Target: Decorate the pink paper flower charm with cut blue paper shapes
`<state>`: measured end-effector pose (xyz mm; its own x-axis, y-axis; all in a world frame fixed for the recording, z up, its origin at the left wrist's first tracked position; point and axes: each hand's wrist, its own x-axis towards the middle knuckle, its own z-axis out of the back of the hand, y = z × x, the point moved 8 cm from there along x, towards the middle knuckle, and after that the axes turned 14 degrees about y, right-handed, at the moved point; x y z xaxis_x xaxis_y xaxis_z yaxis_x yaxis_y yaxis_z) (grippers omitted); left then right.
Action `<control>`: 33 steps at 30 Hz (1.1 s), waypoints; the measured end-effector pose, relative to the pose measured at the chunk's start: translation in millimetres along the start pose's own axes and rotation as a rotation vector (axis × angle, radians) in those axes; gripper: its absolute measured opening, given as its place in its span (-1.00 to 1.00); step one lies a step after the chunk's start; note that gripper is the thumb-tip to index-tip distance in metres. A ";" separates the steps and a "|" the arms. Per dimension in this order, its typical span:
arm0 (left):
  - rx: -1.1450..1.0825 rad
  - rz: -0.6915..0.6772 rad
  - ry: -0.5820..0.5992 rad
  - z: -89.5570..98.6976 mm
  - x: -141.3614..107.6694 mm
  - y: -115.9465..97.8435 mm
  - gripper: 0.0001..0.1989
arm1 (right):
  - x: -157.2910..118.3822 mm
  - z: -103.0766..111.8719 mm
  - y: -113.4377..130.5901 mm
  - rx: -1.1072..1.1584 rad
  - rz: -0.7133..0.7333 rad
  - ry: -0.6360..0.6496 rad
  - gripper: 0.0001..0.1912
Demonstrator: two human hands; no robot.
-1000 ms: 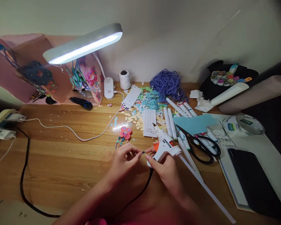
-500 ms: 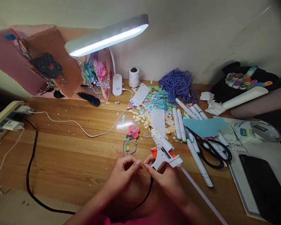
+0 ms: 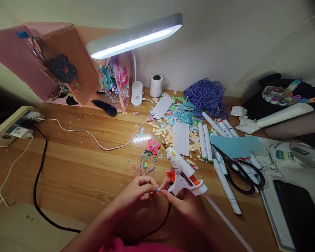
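Note:
My left hand (image 3: 141, 188) is closed in a pinch on a small light-blue piece (image 3: 159, 189), too tiny to make out in detail. My right hand (image 3: 183, 204) is wrapped round the handle of a white hot glue gun (image 3: 182, 169) with an orange trigger, and its thumb and finger tips also meet the blue piece. The gun's nozzle points away, up and to the left. A glue stick (image 3: 227, 222) sticks out of its back. Just beyond my hands lies a pink flower charm (image 3: 152, 147) with purple cords and small beads.
Paper scraps (image 3: 160, 131), purple cord (image 3: 204, 96), white markers (image 3: 227, 185) and black scissors (image 3: 243, 175) cover the right side. A lit lamp (image 3: 136, 38) hangs over the back. On the left are a power strip (image 3: 5, 134), a black cable (image 3: 39, 168) and a utility knife (image 3: 105, 107).
My fingertips have come together, and a light-blue piece now shows between them. The gun's nozzle shows more clearly. The whole view has shifted slightly.

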<state>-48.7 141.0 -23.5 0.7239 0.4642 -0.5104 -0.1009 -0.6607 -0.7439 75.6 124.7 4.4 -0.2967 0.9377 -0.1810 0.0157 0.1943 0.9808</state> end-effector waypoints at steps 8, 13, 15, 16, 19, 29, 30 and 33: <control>0.407 -0.268 -0.477 25.2 -30.0 -49.0 -0.76 | -3.4 19.0 -0.5 0.064 -0.103 -0.069 -0.68; 0.565 -0.359 -0.570 27.0 -40.6 -63.4 -0.77 | -0.2 11.1 -1.2 0.115 -0.127 0.059 -0.69; 0.609 -0.396 -0.605 27.7 -44.6 -66.7 -0.80 | -0.2 7.7 -4.1 0.154 -0.131 0.094 -0.71; 0.633 -0.415 -0.620 27.8 -46.6 -68.4 -0.81 | -0.6 5.8 -6.2 0.178 -0.141 0.113 -0.71; 0.702 -0.455 -0.655 27.0 -51.5 -73.2 -0.83 | -3.7 1.0 -10.3 0.253 -0.172 0.142 -0.69; 0.863 -0.507 -0.685 18.6 -57.2 -84.7 -0.87 | -8.4 -7.7 -9.8 0.290 -0.215 0.135 -0.60; 0.873 -0.508 -0.684 17.9 -57.2 -85.1 -0.87 | -7.8 -7.7 -9.8 0.285 -0.208 0.140 -0.60; 0.896 -0.503 -0.679 16.5 -56.9 -85.0 -0.87 | -6.7 -7.8 -11.5 0.284 -0.207 0.161 -0.60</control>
<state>-92.6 180.4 61.7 0.3431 0.9393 -0.0033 -0.5400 0.1944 -0.8189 70.0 114.0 -5.1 -0.4666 0.8177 -0.3370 0.1969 0.4675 0.8618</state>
